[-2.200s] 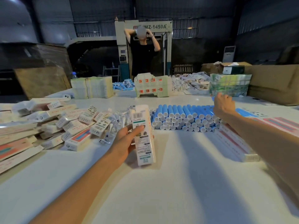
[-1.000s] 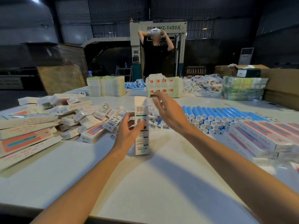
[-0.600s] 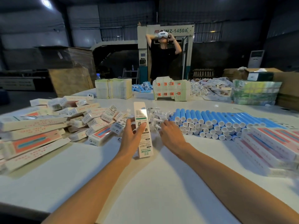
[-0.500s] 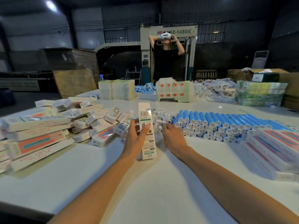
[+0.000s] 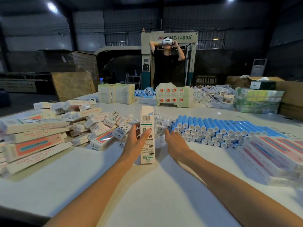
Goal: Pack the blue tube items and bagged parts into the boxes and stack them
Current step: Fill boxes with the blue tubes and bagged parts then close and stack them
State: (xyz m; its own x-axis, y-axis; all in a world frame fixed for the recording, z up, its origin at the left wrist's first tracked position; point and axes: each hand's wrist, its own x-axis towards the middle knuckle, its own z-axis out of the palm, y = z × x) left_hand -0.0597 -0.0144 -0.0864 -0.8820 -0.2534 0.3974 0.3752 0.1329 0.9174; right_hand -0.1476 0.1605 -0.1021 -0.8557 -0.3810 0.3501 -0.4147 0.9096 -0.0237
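A loose heap of cartons [image 5: 49,128] covered the left of the table [image 5: 147,194]; stacked blue tubes [image 5: 213,128] and flat cartons [image 5: 270,149] lay on the right. Between them the left hand [image 5: 136,141] gripped an upright box [image 5: 147,122], thumb across its front. The right hand [image 5: 176,145] lay outstretched, fingertips touching the bagged parts [image 5: 161,125] beside the tubes.
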